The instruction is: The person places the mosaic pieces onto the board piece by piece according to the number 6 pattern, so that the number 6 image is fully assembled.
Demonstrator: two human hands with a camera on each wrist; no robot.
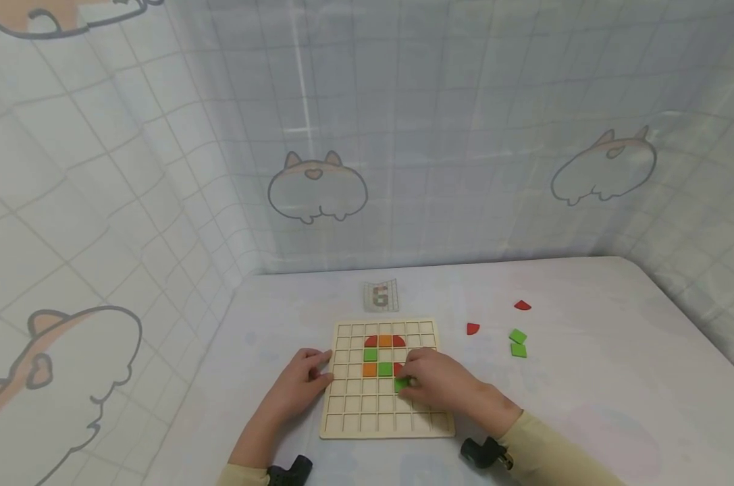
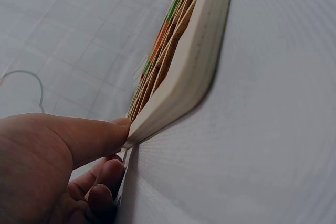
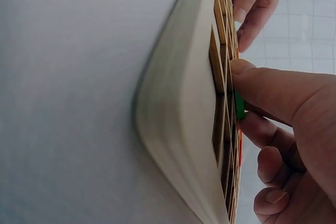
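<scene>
A pale wooden grid board (image 1: 387, 424) lies on the table. Its cells hold red quarter-round pieces (image 1: 371, 341), orange squares (image 1: 385, 341) and green squares (image 1: 370, 354). My left hand (image 1: 298, 383) touches the board's left edge with thumb and forefinger apart; in the left wrist view the thumb (image 2: 100, 137) lies against the edge and other fingers curl below. My right hand (image 1: 442, 381) reaches over the board's right side and pinches a green square (image 3: 240, 104) between thumb and forefinger at the grid, just below a red piece that it partly covers.
Right of the board lie two loose red quarter-round pieces (image 1: 473, 329) and two loose green squares (image 1: 518, 349). Behind the board is a small pattern card (image 1: 381, 295) showing a figure like a 6. A patterned curtain (image 1: 433, 202) surrounds the table's back and sides.
</scene>
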